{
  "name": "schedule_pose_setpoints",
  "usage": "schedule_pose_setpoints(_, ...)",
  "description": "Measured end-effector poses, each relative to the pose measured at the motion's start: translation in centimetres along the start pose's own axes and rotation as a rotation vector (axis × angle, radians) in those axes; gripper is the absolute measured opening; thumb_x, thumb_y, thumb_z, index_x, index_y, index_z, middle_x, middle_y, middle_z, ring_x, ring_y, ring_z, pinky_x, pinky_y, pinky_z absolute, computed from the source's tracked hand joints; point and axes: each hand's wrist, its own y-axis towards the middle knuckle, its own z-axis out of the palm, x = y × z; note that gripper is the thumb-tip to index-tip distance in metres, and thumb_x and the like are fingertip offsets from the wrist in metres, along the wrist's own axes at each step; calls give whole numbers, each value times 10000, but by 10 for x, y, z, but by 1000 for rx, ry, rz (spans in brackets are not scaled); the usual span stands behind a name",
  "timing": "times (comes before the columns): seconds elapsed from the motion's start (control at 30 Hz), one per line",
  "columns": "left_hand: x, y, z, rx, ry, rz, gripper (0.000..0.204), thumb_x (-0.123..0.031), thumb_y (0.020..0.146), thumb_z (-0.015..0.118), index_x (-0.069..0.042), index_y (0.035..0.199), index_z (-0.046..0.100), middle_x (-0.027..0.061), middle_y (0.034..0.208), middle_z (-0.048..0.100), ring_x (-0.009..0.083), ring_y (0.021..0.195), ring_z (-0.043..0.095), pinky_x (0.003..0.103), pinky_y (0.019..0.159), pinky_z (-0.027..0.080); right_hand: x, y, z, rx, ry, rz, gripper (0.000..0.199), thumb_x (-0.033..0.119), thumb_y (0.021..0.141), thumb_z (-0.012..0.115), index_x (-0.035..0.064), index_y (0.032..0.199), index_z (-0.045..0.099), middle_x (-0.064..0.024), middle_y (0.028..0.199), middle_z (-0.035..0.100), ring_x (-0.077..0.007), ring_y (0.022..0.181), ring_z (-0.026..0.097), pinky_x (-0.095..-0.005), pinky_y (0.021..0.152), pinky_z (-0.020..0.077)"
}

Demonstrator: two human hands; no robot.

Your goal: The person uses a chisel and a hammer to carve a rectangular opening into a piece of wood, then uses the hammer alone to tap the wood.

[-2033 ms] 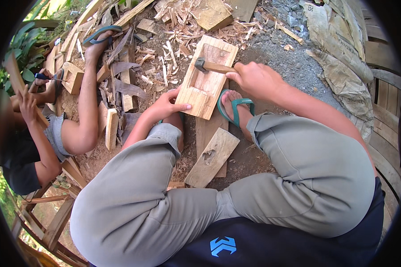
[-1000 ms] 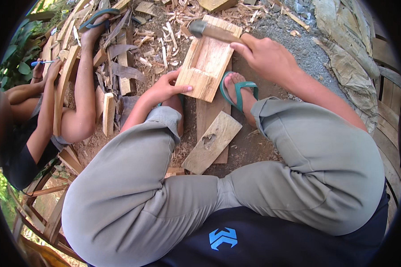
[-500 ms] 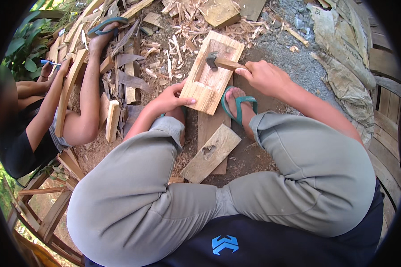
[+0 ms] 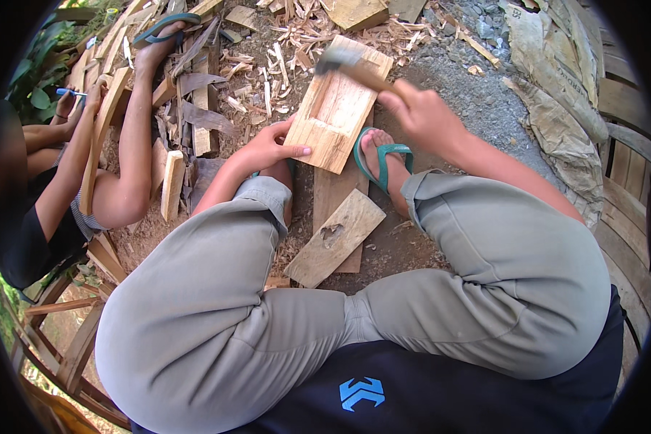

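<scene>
Grey rolled-up trousers (image 4: 188, 318) fill most of the lower view, knees spread wide, w/ a dark shirt (image 4: 441, 376) w/ blue emblem below. Co-worker (image 4: 25, 242) at far L: black top, one leg bent, curved wood strip (image 4: 101, 141) held upright-ish by the near arm. Upper R: crumpled paper sacks (image 4: 564, 79) beside a strip of grey gravel (image 4: 459, 94); wood shavings (image 4: 296, 29) scattered up top, nr centre.

Pale wood block (image 4: 340, 101) sits just past the feet, approx mid-view, tilted a bit to the R, w/ a rectangular recess cut in its upper face. Its near end overlaps a flat plank (image 4: 333, 199); can't tell if it rests on it. Closer in, a short board (image 4: 338, 235) w/ a ragged dark hole lies at an angle across that plank.

Hands apart. L hand (image 4: 267, 147) grips block's near L corner, thumb on top. R hand (image 4: 430, 119) is wrapped round the handle of a hammer-like tool (image 4: 360, 74), its head blurred over block's far L edge; contact unclear. Green flip-flop (image 4: 385, 168) on R foot, just beside block. Smallest: co-worker's blue-handled tool (image 4: 66, 92).
</scene>
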Motion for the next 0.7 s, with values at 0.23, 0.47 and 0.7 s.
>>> schedule_pose_setpoints(0.23,9,0,0,-1,-32,23,717,-283,784,887,3,1377,603,110,1240,684,199,1168,595,340,1064,425,35,13,-21,67,-110,95,505,485,1044,476,12,1041,654,-255,861,708,-447,800,694,-519,693,554)
schedule_pose_setpoints(0.47,10,2,-4,-31,10,65,728,-277,799,875,-28,1415,578,95,1253,679,167,1159,589,334,1048,434,37,20,-23,97,-201,61,531,496,1047,470,5,1042,670,-267,805,697,-467,799,693,-547,720,548)
schedule_pose_setpoints(0.7,17,7,-5,46,-36,11,741,-230,797,880,-9,1427,559,106,1291,666,174,1217,578,335,1093,407,13,23,-9,117,-268,57,544,501,1043,477,-3,1027,679,-261,838,703,-452,807,701,-517,711,559)
